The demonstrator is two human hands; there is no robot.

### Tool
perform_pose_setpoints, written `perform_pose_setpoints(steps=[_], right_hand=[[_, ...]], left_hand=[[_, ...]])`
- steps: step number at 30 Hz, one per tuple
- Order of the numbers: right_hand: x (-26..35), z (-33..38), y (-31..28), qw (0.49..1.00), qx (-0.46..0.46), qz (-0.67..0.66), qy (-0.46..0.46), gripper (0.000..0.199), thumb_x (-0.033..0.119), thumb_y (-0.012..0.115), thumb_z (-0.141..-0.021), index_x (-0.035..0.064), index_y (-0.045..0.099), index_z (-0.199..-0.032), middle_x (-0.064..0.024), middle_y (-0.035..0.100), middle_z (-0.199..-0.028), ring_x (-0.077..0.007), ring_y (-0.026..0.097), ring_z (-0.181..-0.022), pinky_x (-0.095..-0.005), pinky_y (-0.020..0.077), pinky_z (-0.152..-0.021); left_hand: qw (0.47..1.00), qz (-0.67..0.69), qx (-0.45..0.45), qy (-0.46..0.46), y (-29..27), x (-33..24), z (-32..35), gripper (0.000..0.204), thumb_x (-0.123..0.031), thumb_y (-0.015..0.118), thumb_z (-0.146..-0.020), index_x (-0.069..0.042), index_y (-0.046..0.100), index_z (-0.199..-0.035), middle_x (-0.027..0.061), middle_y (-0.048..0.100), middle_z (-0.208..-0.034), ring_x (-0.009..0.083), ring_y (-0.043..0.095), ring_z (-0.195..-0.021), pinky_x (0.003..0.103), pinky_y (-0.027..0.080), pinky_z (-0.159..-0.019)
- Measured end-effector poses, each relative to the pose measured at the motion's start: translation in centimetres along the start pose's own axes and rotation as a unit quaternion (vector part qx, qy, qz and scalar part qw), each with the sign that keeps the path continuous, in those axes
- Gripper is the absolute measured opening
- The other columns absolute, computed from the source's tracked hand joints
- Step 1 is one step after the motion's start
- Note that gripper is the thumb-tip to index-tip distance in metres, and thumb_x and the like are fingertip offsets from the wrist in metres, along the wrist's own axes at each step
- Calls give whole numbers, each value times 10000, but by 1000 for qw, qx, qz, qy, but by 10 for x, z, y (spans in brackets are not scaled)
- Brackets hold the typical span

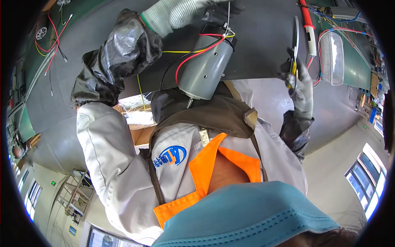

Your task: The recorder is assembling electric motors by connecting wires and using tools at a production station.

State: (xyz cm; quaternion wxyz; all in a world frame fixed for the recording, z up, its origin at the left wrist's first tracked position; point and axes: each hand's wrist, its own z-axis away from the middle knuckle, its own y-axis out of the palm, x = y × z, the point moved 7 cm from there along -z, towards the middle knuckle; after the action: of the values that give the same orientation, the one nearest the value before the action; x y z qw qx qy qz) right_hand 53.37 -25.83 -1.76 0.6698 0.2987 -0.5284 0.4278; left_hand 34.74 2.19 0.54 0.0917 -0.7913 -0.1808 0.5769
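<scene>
Observation, head view. The person wears white knit gloves, dark plastic sleeve covers, a grey work jacket with an orange collar, and a blue face mask at the lower edge.

Left hand (181,14): gloved, at the top of the picture, fingers curled down onto the far end of a grey cylindrical motor (205,68). It appears closed on the motor's wired end, though the fingertips are partly hidden by dark parts there, so the exact grip is unclear.

Motor: lies tilted on the dark grey work surface (263,45), its short shaft pointing toward the person's chest and reaching over the table edge. Red, black and yellow wires (193,53) leave its far end and loop along its left side; the yellow one runs off to the left across the surface.

Right hand (298,84): gloved, at the right edge of the work surface, closed around a slim tool with yellow handles (293,61), whose thin metal part rises straight up from the fist. Tool type cannot be told.

Nearby: a red-handled soldering iron (307,24) lies just beside the tool, farther out. A clear plastic container (331,57) sits to its right. Loose red and yellow wires (49,37) lie far left on the green bench.
</scene>
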Motion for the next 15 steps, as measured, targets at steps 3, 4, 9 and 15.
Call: perform_pose_setpoints(steps=[3, 4, 9, 15], right_hand=[[11, -18, 34, 953, 255, -118, 116, 615, 275, 649, -1000, -15, 430, -1495, -74, 638, -999, -128, 567, -819, -251, 468, -798], [18, -29, 45, 962, 259, 83, 22, 639, 343, 658, -990, -14, 447, -1476, -130, 654, -1050, -191, 613, -867, -298, 492, -827], [43, -35, 94, 853, 279, 421, -133, 698, 484, 678, -948, 12, 491, -1427, -253, 643, -1228, -391, 670, -1063, -432, 527, -917], [62, -24, 100, 798, 193, 556, -132, 623, 471, 710, -925, 45, 570, -1357, -222, 694, -1122, -409, 678, -1032, -448, 544, -838]], left_hand=[[993, -42, -24, 110, -7, -2, 1, 450, -238, 495, -1006, 97, 587, -1293, 182, 663, -1296, 237, 604, -1243, 336, 445, -1096], [993, -44, -25, 105, -4, -5, 2, 450, -238, 495, -1006, 97, 587, -1293, 182, 663, -1296, 237, 604, -1243, 336, 445, -1096], [945, 286, -110, -116, -1, 19, -14, 300, -181, 578, -1019, 64, 661, -1171, 96, 709, -1176, 146, 666, -1092, 242, 507, -975], [921, 278, -151, -227, 13, 5, -28, 216, -181, 694, -993, 25, 715, -1053, 0, 697, -955, 40, 631, -893, 193, 501, -799]])
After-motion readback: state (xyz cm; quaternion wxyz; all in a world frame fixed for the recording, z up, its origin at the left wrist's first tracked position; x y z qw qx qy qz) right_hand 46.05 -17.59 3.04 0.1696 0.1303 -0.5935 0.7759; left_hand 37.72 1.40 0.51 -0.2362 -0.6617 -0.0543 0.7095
